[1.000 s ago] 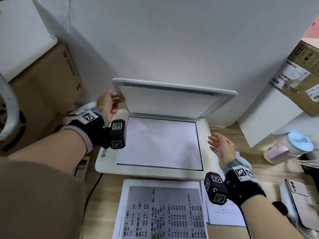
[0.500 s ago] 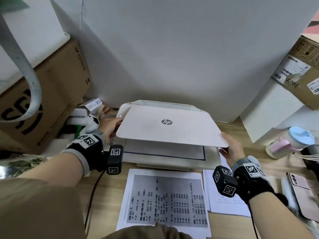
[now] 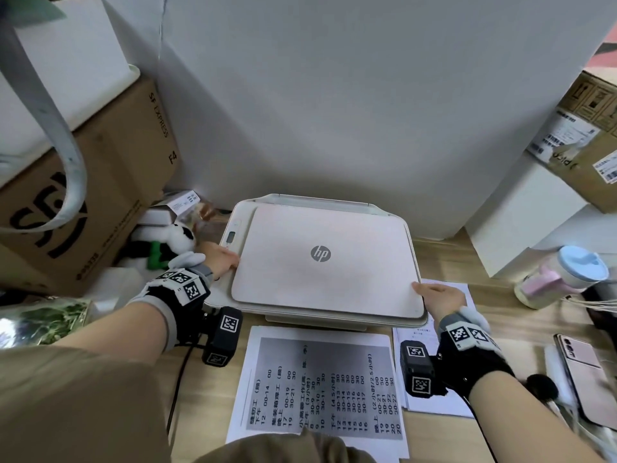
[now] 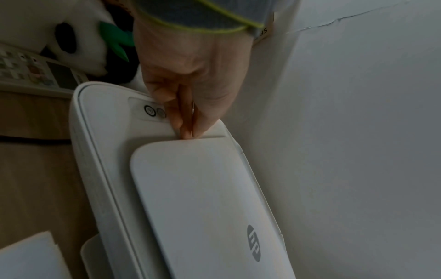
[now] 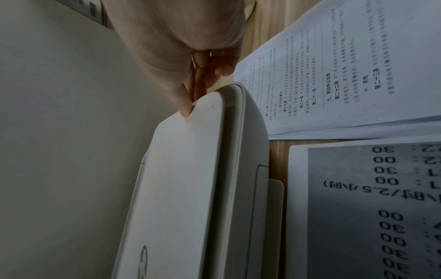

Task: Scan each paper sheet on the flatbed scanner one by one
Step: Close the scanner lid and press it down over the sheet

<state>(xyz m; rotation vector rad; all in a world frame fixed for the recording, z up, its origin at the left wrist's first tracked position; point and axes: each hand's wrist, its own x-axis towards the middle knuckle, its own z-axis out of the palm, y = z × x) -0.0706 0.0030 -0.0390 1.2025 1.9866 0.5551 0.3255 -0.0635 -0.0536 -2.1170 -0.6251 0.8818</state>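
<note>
Two hands meet the scanner lid (image 3: pixel 325 259), which lies flat and closed on the white scanner (image 3: pixel 217 295) at the middle of the desk (image 3: pixel 440 259). At the lid's 9 o'clock edge the left hand (image 3: pixel 218 262) touches with straight fingertips (image 4: pixel 187 130), holding nothing. At its 4 o'clock corner the right hand (image 3: pixel 440 297) rests extended fingers (image 5: pixel 183 105) on the rim, likewise gripping nothing. At 6 o'clock from the scanner lies a printed sheet (image 3: pixel 320 385) with a grey table; at 4 o'clock a paper stack (image 5: pixel 346 66) of dense text. A plush panda (image 3: pixel 167 245) sits at 9 o'clock.
</note>
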